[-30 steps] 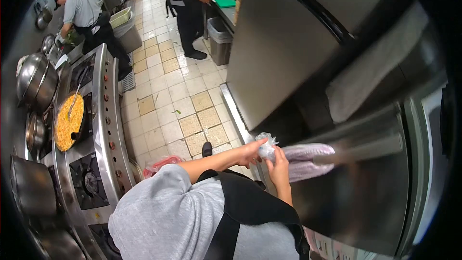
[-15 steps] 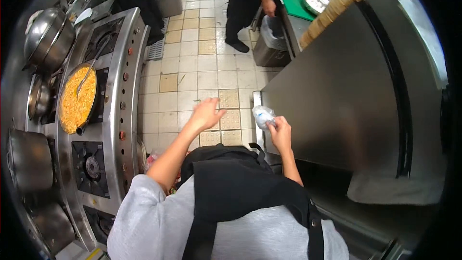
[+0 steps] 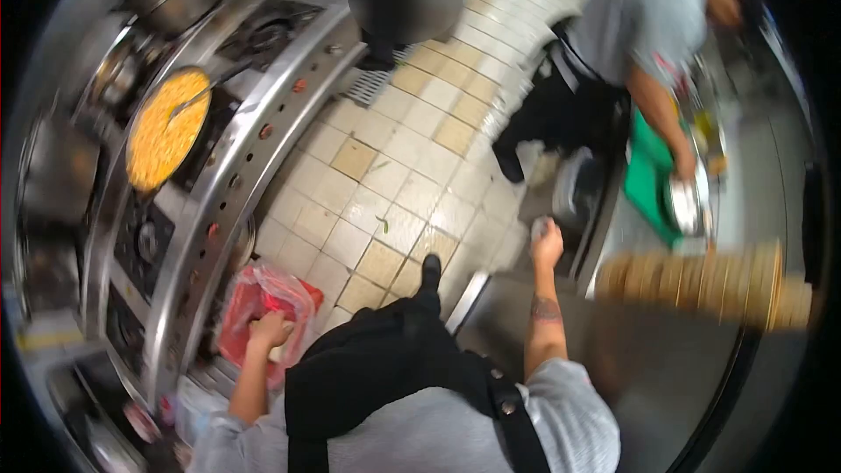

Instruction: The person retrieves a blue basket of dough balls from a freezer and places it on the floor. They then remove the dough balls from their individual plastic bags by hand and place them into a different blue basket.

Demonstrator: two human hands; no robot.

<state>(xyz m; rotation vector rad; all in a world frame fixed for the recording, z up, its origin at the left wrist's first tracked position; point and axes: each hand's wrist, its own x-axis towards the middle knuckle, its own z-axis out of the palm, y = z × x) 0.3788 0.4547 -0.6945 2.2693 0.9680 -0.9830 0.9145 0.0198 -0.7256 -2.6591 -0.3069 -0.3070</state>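
My right hand [image 3: 548,245] is stretched forward, closed on a small crumpled plastic item [image 3: 539,228] near the bin beside the right counter. Down at the left, my left hand [image 3: 272,330] is over a red crate [image 3: 236,320] lined with clear plastic; motion blur hides what its fingers do. Beyond the stove front, a wide pan of orange-yellow food [image 3: 168,131] sits on a burner with a ladle [image 3: 206,92] in it.
A co-worker [image 3: 648,26] bends over a metal bowl [image 3: 688,201] beside a green board [image 3: 648,166]. Stacked bamboo steamers [image 3: 692,285] lie at the right. A grey bin [image 3: 574,184] stands by the counter. The stove [image 3: 236,166] runs along the left; tiled floor [image 3: 385,175] lies between.
The view has turned and moved. My right hand has reached forward with the plastic item, and my left hand has dropped to the red crate. The co-worker now leans over the bowl.
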